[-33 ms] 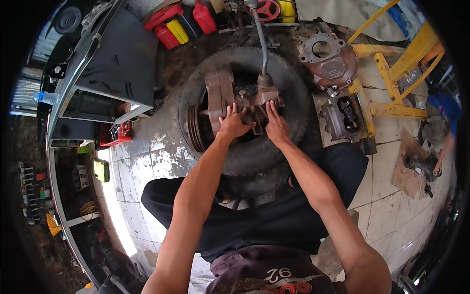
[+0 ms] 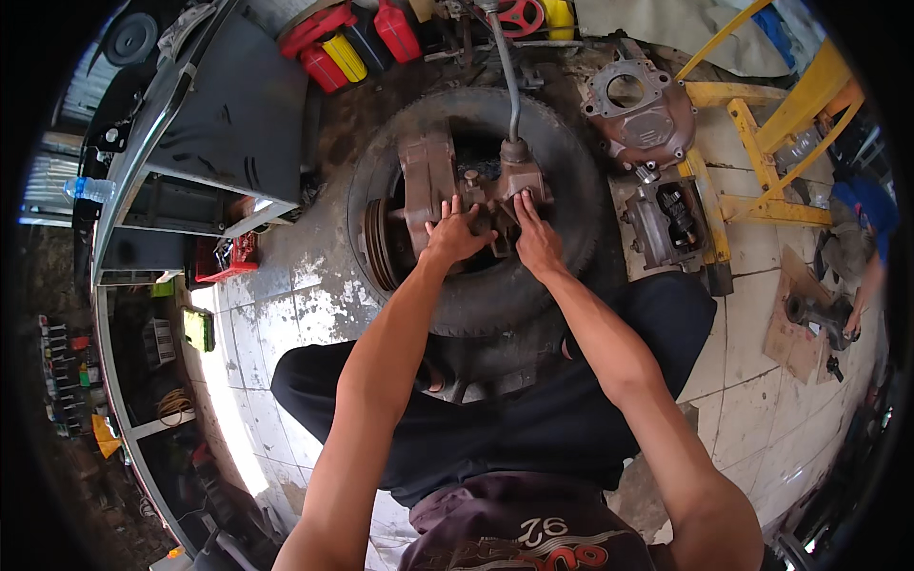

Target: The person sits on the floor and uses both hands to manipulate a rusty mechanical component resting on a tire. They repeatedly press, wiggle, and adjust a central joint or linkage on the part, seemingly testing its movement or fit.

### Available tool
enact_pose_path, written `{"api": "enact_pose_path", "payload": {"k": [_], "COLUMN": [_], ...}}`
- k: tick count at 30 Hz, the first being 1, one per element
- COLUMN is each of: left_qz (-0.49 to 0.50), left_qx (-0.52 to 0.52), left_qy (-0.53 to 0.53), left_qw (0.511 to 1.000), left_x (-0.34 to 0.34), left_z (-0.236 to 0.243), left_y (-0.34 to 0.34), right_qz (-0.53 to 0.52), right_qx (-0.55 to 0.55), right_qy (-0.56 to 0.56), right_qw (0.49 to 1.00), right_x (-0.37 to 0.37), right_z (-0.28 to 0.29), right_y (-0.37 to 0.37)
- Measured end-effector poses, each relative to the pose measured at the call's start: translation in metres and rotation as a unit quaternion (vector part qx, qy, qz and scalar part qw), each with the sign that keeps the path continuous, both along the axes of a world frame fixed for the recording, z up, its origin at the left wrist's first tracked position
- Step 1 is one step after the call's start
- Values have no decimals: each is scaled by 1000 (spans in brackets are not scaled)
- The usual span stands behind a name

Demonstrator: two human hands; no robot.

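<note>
A rusty brown cast-metal assembly, with a grooved pulley on its left and an upright bent lever, rests on a large tire. My left hand lies on the assembly's middle, fingers spread and extended. My right hand rests its extended fingertips on the right housing, just below the lever's base. Neither hand appears to hold anything; parts under the fingers are hidden.
Right: a bell housing, an open gearbox case, yellow steel stand, and another person's arm at a metal part on cardboard. Left: metal shelving, red crate. Jerrycans stand behind.
</note>
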State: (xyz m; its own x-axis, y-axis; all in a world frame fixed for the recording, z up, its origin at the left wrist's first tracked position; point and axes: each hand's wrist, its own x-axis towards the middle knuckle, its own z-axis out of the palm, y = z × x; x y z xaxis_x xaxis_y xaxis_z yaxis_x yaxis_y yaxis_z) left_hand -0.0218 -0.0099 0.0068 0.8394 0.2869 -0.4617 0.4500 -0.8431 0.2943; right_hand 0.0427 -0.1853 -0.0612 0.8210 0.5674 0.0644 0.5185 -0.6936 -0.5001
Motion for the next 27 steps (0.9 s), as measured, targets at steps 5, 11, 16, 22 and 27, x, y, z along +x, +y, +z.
{"api": "enact_pose_path", "payload": {"k": [5, 11, 16, 22, 27], "left_qz": [4, 1, 10, -5, -31], "left_qx": [3, -1, -8, 19, 65], "left_qy": [9, -4, -1, 17, 45], "left_qw": [1000, 1000, 1000, 1000, 996], "left_x": [3, 1, -5, -4, -2], "left_z": [2, 1, 0, 2, 8], "left_y": [-2, -4, -8, -8, -14], "right_qz": [-34, -52, -40, -24, -8], "right_qx": [-31, -16, -39, -119, -141], "right_qy": [17, 25, 16, 32, 31], "right_qw": [999, 998, 998, 992, 990], "right_x": [6, 5, -1, -2, 1], "right_z": [-7, -9, -2, 11, 9], "right_y": [2, -2, -5, -4, -4]}}
